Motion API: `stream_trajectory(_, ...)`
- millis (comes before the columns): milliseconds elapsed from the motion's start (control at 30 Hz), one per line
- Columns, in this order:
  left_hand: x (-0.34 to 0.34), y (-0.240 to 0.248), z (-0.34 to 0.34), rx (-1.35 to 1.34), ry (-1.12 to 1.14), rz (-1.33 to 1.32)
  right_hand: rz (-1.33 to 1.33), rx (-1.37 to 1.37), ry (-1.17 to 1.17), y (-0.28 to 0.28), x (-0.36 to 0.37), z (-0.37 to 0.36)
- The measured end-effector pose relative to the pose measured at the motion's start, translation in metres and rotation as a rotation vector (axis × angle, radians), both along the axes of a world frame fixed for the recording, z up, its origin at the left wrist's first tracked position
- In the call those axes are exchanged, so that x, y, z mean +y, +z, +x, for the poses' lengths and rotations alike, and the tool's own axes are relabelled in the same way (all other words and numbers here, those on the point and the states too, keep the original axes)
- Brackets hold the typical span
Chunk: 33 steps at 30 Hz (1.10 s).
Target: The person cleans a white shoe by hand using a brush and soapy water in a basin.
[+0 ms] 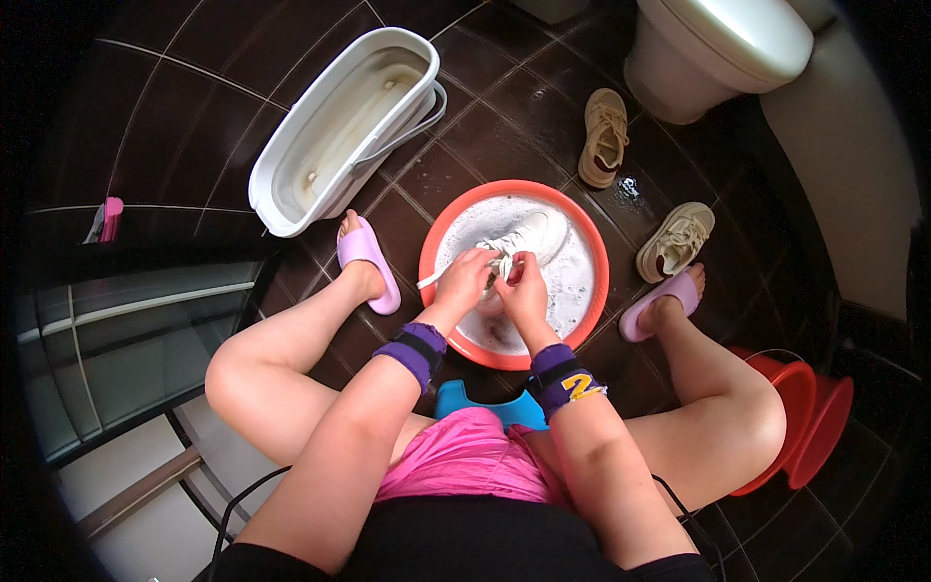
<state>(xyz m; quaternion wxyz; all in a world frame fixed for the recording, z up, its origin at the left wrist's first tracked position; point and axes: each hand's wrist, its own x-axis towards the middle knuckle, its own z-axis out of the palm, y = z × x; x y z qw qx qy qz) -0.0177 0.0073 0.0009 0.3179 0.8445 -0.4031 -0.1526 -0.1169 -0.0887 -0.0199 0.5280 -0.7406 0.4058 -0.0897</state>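
Over the round orange basin (592, 242) on the dark tiled floor (485, 116), both hands meet at a white sneaker (529, 236). Left hand (466, 277): fingers closed on the white laces (501, 264) at the near end of the shoe, one lace end trailing left across the basin rim. Right hand (525, 284): fingers curled and pinched on the same laces, just beside the left hand, the two hands touching or nearly so. Sneaker lies in the basin's foamy water, toe pointing away toward the upper right, partly above the suds.

Both wrists carry purple bands (417, 351); the right one bears a yellow mark. Person is seated low, knees spread either side of the basin, feet in lilac slides (369, 260). A blue object (456, 398) shows between the forearms, at the edge of pink shorts (465, 464); its kind cannot be told.

Surroundings: white rectangular bucket (291, 184) with a wire handle, tilted, to the upper left of the basin. Two beige sneakers (603, 136) on the tiles beyond and to the right of the basin, well apart from each other. White toilet base (698, 58) at top right. Red plastic stool (805, 407) at the person's right thigh
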Motion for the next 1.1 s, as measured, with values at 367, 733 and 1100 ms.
stream_trajectory(367,-0.015,-0.005,-0.019,0.216,0.033,0.077,0.299,-0.248,-0.009,-0.01,-0.032,-0.023)
stream_trajectory(733,-0.014,-0.014,-0.025,0.368,0.163,0.213,0.483,-0.14,0.163,-0.022,-0.051,-0.026)
stream_trajectory(1100,-0.019,-0.031,-0.023,0.828,0.289,0.179,0.474,-0.115,-0.109,-0.02,-0.039,-0.028)
